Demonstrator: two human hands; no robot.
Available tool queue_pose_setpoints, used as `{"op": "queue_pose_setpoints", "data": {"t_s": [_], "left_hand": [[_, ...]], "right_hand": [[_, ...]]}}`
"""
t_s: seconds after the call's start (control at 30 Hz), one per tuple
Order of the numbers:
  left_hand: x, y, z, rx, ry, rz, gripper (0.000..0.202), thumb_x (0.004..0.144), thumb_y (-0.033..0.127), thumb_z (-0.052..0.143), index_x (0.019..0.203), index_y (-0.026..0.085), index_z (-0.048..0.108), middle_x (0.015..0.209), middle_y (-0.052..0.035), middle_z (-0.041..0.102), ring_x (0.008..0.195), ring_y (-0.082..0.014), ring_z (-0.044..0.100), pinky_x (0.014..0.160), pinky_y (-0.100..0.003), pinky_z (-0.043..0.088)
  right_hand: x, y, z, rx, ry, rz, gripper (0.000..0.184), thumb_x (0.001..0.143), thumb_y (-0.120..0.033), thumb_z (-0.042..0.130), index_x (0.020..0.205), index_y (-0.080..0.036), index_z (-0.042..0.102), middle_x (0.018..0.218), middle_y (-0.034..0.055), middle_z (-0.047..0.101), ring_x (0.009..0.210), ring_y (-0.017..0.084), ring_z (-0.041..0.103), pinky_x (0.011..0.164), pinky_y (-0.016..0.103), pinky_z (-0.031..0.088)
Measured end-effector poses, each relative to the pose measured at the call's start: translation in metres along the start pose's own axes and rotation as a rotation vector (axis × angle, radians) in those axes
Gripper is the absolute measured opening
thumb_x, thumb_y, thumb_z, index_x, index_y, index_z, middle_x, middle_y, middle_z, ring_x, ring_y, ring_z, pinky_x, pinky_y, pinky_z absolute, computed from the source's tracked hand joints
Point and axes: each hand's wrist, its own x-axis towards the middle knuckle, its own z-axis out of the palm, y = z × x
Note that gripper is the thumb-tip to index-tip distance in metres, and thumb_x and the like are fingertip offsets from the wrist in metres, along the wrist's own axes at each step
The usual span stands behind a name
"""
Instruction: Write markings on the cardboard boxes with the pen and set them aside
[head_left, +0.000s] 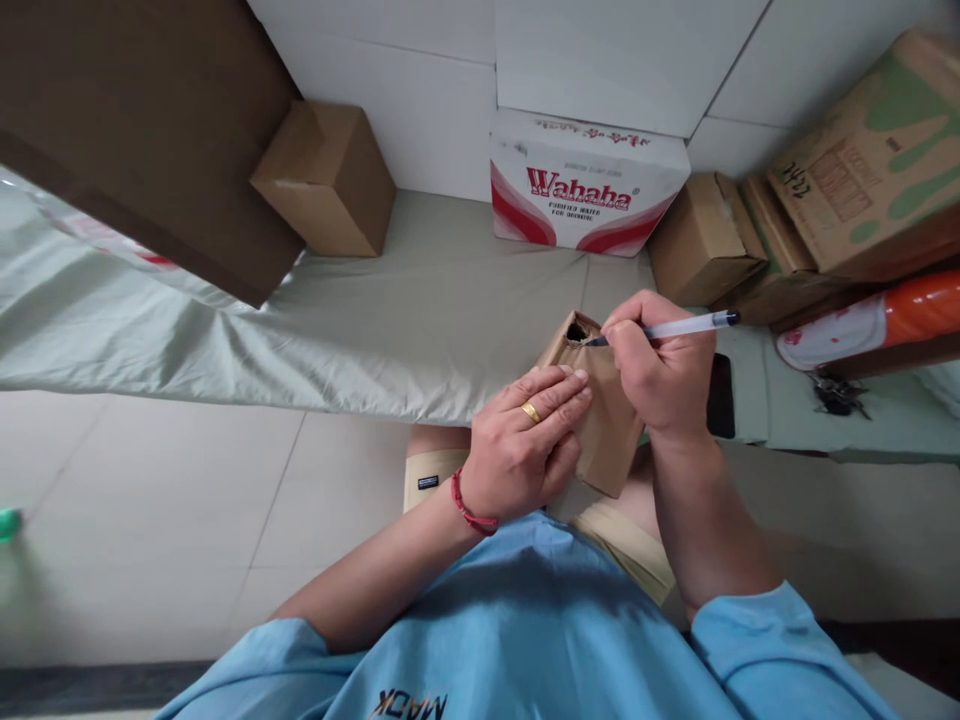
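Currently, the right hand (664,375) is gripping a pen (694,325), its tip poised at the edge of a ragged hole (577,332) in the small cardboard box (607,425), while the left hand (525,440) is lying flat on that box, fingers outstretched, to the right hand's left. Just right of the right hand, a black phone-like slab (721,395) is resting on pale green cloth (435,300), with keys (838,395) lying farther right. Beyond both hands, a white-and-red Wahaha carton (589,190) is standing against the wall (592,60).
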Motion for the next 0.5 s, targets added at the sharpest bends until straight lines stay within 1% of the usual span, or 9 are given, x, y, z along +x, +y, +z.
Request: {"op": "queue_pose_setpoints", "data": {"t_s": [0.1,0.17,0.33,0.5], "left_hand": [[0.0004,-0.0003,0.0010,0.000,0.011,-0.001,0.035,0.092,0.006,0.060,0.122,0.012,0.077,0.128,-0.0147,0.082,0.124,-0.0291,0.077,0.110,-0.047,0.066],[0.0006,-0.0003,0.0015,0.001,0.014,0.002,0.035,0.093,0.006,0.060,0.123,0.012,0.077,0.128,-0.0146,0.082,0.124,-0.0289,0.077,0.110,-0.047,0.066],[0.0014,0.0002,0.0011,0.000,0.015,0.007,0.034,0.093,0.006,0.060,0.122,0.011,0.077,0.127,-0.0152,0.082,0.124,-0.0293,0.078,0.110,-0.046,0.066],[0.0009,-0.0006,0.0003,-0.005,0.010,0.012,0.035,0.092,0.006,0.061,0.123,0.011,0.077,0.127,-0.0155,0.082,0.124,-0.0292,0.077,0.111,-0.046,0.066]], "right_hand": [[0.0006,0.0025,0.0006,-0.009,0.056,0.004,0.021,0.090,-0.014,0.055,0.071,-0.022,0.058,0.059,-0.0054,0.050,0.055,0.010,0.042,0.057,0.027,0.034],[0.0015,0.0040,0.0005,-0.007,0.067,0.007,0.020,0.092,-0.016,0.054,0.074,-0.023,0.058,0.062,-0.0052,0.051,0.058,0.011,0.045,0.059,0.027,0.037],[0.0037,0.0047,0.0001,-0.025,0.030,-0.009,0.018,0.093,-0.017,0.056,0.076,-0.022,0.060,0.064,-0.0056,0.054,0.061,0.011,0.048,0.063,0.027,0.039],[0.0057,0.0023,0.0003,-0.053,-0.005,-0.017,0.017,0.095,-0.020,0.056,0.079,-0.021,0.063,0.066,-0.0049,0.058,0.062,0.011,0.050,0.063,0.027,0.040]]}}
